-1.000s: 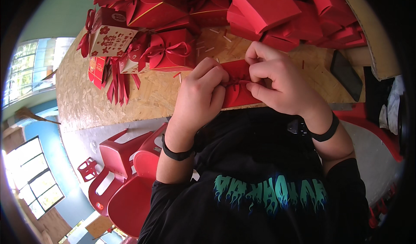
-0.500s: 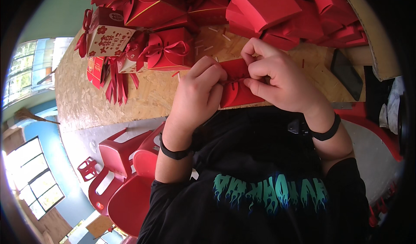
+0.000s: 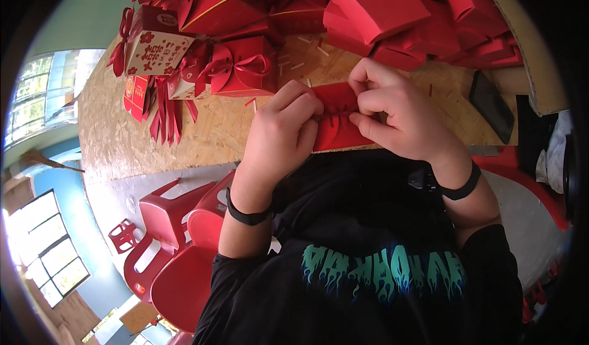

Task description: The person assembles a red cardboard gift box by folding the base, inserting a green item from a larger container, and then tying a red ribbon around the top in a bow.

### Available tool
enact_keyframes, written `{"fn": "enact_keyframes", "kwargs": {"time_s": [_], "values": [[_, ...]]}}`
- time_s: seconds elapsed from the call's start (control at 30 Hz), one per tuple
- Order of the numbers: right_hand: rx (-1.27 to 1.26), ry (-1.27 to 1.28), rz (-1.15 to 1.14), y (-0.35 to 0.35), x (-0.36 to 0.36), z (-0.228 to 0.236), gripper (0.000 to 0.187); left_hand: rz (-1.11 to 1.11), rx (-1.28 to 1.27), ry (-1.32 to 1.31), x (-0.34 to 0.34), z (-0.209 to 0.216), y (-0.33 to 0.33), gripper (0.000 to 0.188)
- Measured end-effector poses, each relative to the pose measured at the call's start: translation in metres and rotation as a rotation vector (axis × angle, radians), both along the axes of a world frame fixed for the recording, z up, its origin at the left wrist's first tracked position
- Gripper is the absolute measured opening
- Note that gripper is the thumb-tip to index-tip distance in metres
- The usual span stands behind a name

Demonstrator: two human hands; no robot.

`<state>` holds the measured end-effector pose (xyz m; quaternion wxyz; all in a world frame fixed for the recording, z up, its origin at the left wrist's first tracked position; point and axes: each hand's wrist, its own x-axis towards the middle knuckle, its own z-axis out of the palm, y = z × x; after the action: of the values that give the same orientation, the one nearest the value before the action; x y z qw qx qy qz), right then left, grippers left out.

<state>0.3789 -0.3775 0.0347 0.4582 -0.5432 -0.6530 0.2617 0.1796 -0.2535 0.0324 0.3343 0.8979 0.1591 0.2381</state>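
Note:
A small red gift box (image 3: 331, 138) lies near the table's front edge, between my two hands. Across its top runs a dark red ribbon (image 3: 335, 115), gathered in the middle. My left hand (image 3: 277, 122) is closed at the box's left side, fingertips pinching the ribbon's left part. From the right, my right hand (image 3: 402, 113) grips the ribbon between curled finger and thumb, close to the centre. The exact shape of the knot is partly hidden by my fingers.
Ribbon-tied boxes, one a red box with a bow (image 3: 242, 69), stand at the back left beside loose ribbons (image 3: 164, 121). Plain red boxes (image 3: 377, 7) pile up at the back right. A dark flat phone-like slab (image 3: 491, 107) lies right. Red chairs (image 3: 184, 283) stand lower left.
Both hands stay on the ribbon. The right hand has shifted slightly down and right, and the gathered ribbon at the centre shows more clearly.

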Motion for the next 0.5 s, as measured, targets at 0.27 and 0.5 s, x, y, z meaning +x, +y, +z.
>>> {"fn": "enact_keyframes", "kwargs": {"time_s": [0.27, 0.5], "values": [[-0.035, 0.018, 0.014, -0.0003, 0.0046, -0.0009, 0.022, -0.058, 0.030, 0.001, -0.0020, 0.0018, 0.0015, 0.018], [0.006, 0.009, 0.003, 0.0006, 0.0026, -0.0017, 0.032, -0.070, 0.052, 0.016, -0.0037, 0.0018, 0.0018, 0.019]]}}
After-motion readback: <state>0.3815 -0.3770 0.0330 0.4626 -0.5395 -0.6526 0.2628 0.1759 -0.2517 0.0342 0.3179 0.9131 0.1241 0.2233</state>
